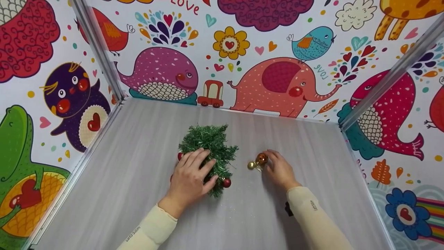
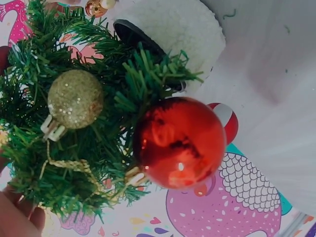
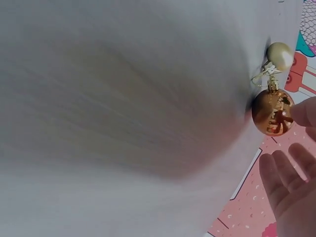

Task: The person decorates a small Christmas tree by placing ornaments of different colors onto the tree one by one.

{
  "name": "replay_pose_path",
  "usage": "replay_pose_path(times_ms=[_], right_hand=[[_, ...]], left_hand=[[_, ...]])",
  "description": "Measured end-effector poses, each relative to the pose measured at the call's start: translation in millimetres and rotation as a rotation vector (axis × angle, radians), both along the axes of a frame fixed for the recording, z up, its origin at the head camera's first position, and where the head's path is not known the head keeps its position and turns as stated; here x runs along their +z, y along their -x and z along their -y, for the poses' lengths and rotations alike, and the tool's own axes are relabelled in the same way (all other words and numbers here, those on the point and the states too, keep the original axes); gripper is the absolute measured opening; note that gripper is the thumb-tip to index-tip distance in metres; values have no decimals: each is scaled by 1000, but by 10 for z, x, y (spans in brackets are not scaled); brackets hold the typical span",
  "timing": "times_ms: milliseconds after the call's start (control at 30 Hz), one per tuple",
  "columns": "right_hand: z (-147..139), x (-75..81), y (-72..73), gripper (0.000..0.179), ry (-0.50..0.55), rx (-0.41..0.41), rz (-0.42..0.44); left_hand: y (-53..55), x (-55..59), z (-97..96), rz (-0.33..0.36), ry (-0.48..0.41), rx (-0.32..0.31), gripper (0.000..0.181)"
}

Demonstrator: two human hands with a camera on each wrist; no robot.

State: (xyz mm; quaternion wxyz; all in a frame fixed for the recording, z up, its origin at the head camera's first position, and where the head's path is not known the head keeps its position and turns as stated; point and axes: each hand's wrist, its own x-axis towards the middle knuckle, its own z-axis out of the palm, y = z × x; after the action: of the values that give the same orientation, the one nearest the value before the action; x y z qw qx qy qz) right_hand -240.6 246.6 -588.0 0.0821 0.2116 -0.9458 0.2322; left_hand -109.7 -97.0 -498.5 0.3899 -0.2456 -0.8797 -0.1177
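A small artificial Christmas tree (image 1: 208,137) is under my left hand (image 1: 192,177), whose spread, bent fingers grip its branches from the left side. In the left wrist view, a shiny red bauble (image 2: 180,143) and a glittery gold bauble (image 2: 75,98) hang among the green branches. The tree's white fuzzy base (image 2: 192,34) shows beyond them. My right hand (image 1: 281,170) is at a shiny copper bauble (image 1: 262,158) on the table; one digit meets its side while the other fingers stay loosely extended. Beside that bauble lies a smaller gold bauble (image 1: 251,165).
The grey wood-grain table (image 1: 138,146) is enclosed by cartoon-printed panels (image 1: 215,80) at the back and sides. Metal posts (image 1: 100,52) stand at the corners. A small black piece (image 1: 288,209) shows by the right sleeve. Green bits (image 2: 230,15) are scattered near the tree base.
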Motion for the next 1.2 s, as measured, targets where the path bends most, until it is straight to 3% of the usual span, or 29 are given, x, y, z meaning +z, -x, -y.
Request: replay_pose_path(times_ms=[267, 500, 1000, 1200], right_hand=[[60, -24, 46, 52, -43, 54, -37], [115, -78, 49, 37, -61, 46, -81], [101, -171, 90, 29, -22, 30, -141], [93, -174, 80, 28, -9, 18, -128]], left_hand=[[-3, 13, -6, 3, -2, -33, 38], [-13, 22, -12, 5, 21, -28, 37], [-10, 26, 23, 11, -4, -54, 33], [-22, 30, 85, 39, -20, -83, 32]])
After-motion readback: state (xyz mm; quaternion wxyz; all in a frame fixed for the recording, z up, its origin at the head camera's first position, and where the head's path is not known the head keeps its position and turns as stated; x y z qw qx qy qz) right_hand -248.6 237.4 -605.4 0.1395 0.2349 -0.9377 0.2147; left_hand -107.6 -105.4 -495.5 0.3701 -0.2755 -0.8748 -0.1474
